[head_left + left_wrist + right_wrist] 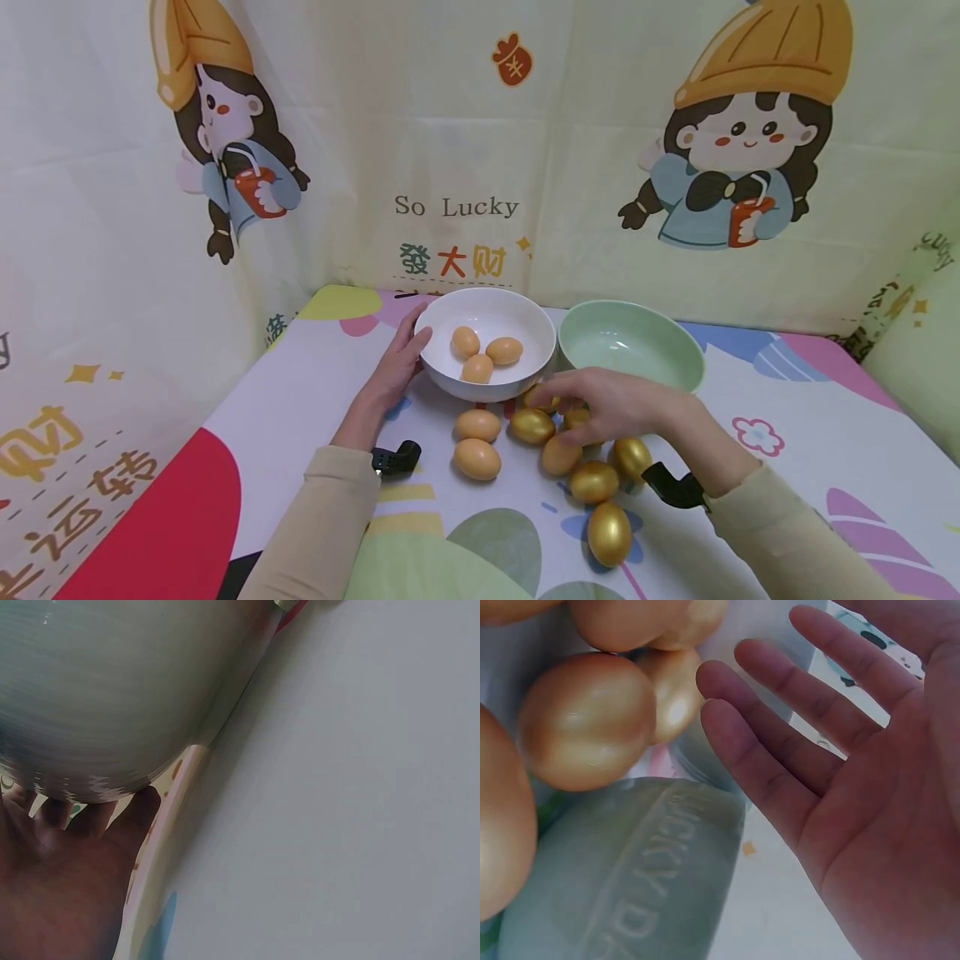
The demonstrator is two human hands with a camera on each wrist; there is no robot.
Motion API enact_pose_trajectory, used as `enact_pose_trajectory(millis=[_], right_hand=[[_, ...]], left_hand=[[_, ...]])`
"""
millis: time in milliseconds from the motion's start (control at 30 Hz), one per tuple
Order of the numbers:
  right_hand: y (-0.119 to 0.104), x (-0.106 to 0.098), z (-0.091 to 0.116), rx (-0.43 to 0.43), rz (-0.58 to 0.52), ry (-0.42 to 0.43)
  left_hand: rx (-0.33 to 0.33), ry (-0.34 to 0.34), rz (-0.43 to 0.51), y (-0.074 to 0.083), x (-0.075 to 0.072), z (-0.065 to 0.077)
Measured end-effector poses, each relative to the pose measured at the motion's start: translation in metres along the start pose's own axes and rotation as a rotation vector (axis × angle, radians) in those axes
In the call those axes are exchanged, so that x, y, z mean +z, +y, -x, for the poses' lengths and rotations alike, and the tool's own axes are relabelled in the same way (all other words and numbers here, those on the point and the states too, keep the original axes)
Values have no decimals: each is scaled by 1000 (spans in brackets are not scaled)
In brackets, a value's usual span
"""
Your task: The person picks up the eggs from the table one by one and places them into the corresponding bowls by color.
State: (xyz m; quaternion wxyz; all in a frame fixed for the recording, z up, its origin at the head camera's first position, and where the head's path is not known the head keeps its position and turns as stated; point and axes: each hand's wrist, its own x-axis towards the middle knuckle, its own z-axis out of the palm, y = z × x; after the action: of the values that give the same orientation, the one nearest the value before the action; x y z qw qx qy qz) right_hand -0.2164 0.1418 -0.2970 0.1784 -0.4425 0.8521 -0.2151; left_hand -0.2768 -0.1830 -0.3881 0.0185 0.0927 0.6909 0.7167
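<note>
My left hand [393, 362] grips the left side of a white bowl [517, 315], its thumb at the rim; in the left wrist view its fingers lie against the outer wall. Three brown eggs [477, 368] sit inside the bowl. My right hand [622, 404] reaches over a cluster of eggs with loosely spread fingers, holding nothing. Below its fingertips lies a brown egg [561, 457], close to a golden egg [532, 426]. The right wrist view shows the fingers extended beside gold-coloured eggs [589, 724].
A green bowl [622, 337] stands right of the white one. Two brown eggs [477, 459] lie in front of the white bowl. Several golden eggs, including a nearer one [609, 533], lie on the patterned tablecloth [780, 492]. A printed curtain [570, 167] hangs behind.
</note>
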Motion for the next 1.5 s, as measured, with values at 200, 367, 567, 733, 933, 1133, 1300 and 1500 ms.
enact_pose_trajectory(millis=[200,367,567,733,933,1133,1300,1500], right_hand=[[1,5,3,8,15,-16],[1,7,4,25,26,-34],[1,12,4,10,41,-48],[2,16,3,-29,107,-44],[1,18,3,5,157,-49],[-1,22,3,33,221,-32],[-1,24,2,35,263,-27],[2,24,3,6,215,-31]], left_hand=[[-10,3,-8,-2,0,0],[-8,3,-10,0,0,1],[-4,4,-16,2,-1,2],[2,4,-16,3,-2,3],[7,0,-21,1,-2,1],[5,-2,-22,1,-2,0],[-1,-1,-11,2,-1,1],[-5,-10,-5,1,-1,2]])
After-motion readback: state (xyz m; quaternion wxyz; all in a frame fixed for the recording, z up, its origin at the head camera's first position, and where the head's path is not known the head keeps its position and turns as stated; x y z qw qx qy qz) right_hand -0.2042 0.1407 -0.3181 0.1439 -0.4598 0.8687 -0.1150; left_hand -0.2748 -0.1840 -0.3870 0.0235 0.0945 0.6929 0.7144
